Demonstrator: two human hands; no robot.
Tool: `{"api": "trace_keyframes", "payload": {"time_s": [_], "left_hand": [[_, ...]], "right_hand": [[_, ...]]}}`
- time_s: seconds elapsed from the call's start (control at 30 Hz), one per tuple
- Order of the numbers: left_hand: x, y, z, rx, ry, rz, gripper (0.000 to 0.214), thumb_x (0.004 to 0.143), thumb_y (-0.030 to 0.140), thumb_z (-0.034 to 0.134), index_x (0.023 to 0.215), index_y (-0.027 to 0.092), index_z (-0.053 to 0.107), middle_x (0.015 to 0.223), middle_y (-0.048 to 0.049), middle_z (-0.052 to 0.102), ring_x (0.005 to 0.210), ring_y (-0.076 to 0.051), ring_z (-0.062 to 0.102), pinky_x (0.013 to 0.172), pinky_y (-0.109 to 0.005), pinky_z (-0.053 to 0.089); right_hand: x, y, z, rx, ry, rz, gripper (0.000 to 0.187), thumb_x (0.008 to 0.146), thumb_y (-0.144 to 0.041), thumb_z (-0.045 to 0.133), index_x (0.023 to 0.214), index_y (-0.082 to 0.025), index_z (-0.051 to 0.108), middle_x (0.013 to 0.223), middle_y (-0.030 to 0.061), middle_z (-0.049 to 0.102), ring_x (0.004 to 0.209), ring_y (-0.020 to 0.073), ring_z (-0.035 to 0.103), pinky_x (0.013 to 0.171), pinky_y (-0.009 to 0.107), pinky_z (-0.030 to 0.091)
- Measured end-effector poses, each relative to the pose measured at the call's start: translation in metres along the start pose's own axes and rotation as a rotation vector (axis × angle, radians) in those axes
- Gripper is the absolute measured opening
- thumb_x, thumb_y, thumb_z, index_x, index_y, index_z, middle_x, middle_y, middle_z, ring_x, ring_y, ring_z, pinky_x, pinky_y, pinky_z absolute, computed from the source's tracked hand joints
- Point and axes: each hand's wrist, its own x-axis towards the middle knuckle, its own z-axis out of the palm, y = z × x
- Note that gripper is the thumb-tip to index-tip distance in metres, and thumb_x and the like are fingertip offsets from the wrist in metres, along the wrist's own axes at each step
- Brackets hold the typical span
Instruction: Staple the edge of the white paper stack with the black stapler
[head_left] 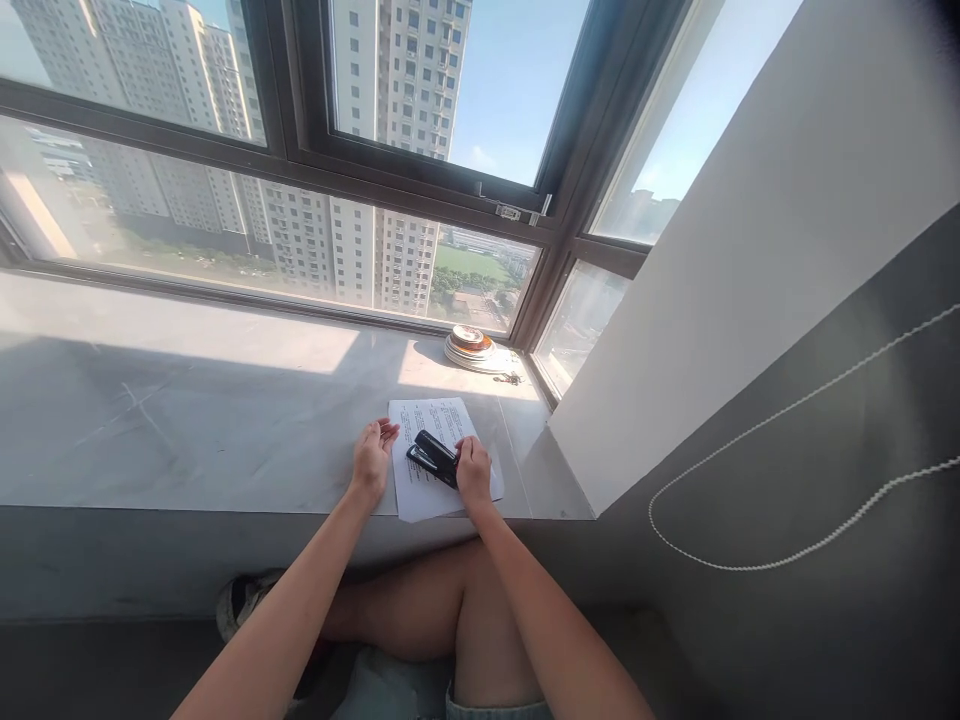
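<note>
A black stapler point(433, 458) lies over the printed sheets of paper point(416, 500), its jaws pointing to the upper left. My right hand point(474, 472) is closed around the stapler's rear end. At the left edge of the paper is my left hand point(373, 460), palm turned toward the stapler, fingers stretched out and nothing in them. Whether the left hand touches the paper I cannot tell. The paper rests near the front edge of the pale window sill, and the stapler and right hand cover part of its text.
On the sill point(225, 430), a stack of plates or dishes point(471, 348) stands by the window corner, with a small dark item point(510, 378) beside it. A white wall point(675, 300) rises at the right, and a beaded cord point(750, 567) hangs there. My bent leg is below the sill.
</note>
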Motion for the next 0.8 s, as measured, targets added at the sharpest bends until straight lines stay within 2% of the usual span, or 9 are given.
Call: {"api": "trace_keyframes", "payload": {"time_s": [0.33,0.43,0.5,0.6,0.67,0.7,0.8], "left_hand": [[-0.005,0.003,0.000,-0.067,0.050,0.001,0.028,0.112,0.030,0.041,0.104,0.020,0.066,0.104,-0.0115,0.071,0.111,-0.021,0.075,0.117,-0.043,0.055],[-0.003,0.001,0.002,-0.090,0.065,-0.010,0.028,0.111,0.027,0.042,0.100,0.019,0.067,0.099,-0.0102,0.070,0.106,-0.020,0.075,0.117,-0.043,0.055],[-0.002,0.000,0.004,-0.115,0.079,-0.018,0.028,0.110,0.025,0.043,0.097,0.019,0.067,0.096,-0.0092,0.070,0.102,-0.019,0.075,0.117,-0.043,0.055],[0.001,-0.002,0.004,-0.160,0.098,-0.030,0.027,0.109,0.023,0.044,0.095,0.019,0.066,0.093,-0.0083,0.069,0.100,-0.019,0.075,0.116,-0.042,0.055],[0.001,-0.002,0.003,-0.195,0.106,-0.040,0.026,0.109,0.023,0.044,0.095,0.019,0.067,0.093,-0.0085,0.070,0.100,-0.019,0.075,0.115,-0.041,0.055],[0.002,-0.002,0.001,-0.213,0.107,-0.046,0.027,0.109,0.023,0.044,0.096,0.019,0.067,0.094,-0.0088,0.071,0.101,-0.018,0.075,0.114,-0.040,0.055],[0.003,-0.001,-0.003,-0.261,0.102,-0.066,0.029,0.110,0.028,0.043,0.099,0.019,0.068,0.099,-0.0107,0.073,0.101,-0.019,0.075,0.112,-0.040,0.057]], "right_hand": [[-0.007,-0.005,-0.012,0.025,-0.044,-0.036,0.039,0.105,-0.041,0.031,0.077,-0.027,0.054,0.074,0.0044,0.065,0.069,0.0240,0.061,0.066,0.034,0.046],[-0.012,-0.011,-0.015,0.026,-0.094,-0.158,0.044,0.108,-0.047,0.033,0.087,-0.025,0.064,0.091,0.0071,0.074,0.089,0.0254,0.068,0.080,0.035,0.053],[-0.015,-0.013,-0.014,-0.031,-0.144,-0.286,0.037,0.105,-0.052,0.049,0.103,-0.024,0.073,0.106,0.0096,0.077,0.106,0.0287,0.069,0.092,0.038,0.055],[-0.021,-0.015,-0.011,-0.147,-0.226,-0.364,0.033,0.094,-0.039,0.069,0.123,-0.024,0.074,0.112,0.0106,0.080,0.106,0.0323,0.074,0.093,0.042,0.059],[-0.025,-0.018,-0.009,-0.198,-0.244,-0.397,0.037,0.094,-0.027,0.065,0.130,-0.025,0.073,0.116,0.0102,0.081,0.104,0.0329,0.077,0.091,0.043,0.061],[-0.026,-0.021,-0.008,-0.223,-0.238,-0.447,0.040,0.096,-0.022,0.060,0.134,-0.024,0.072,0.121,0.0104,0.081,0.110,0.0329,0.077,0.094,0.044,0.061],[-0.028,-0.028,-0.006,-0.342,-0.211,-0.712,0.054,0.099,-0.008,0.045,0.145,-0.024,0.069,0.145,0.0104,0.072,0.140,0.0316,0.065,0.112,0.048,0.054]]}}
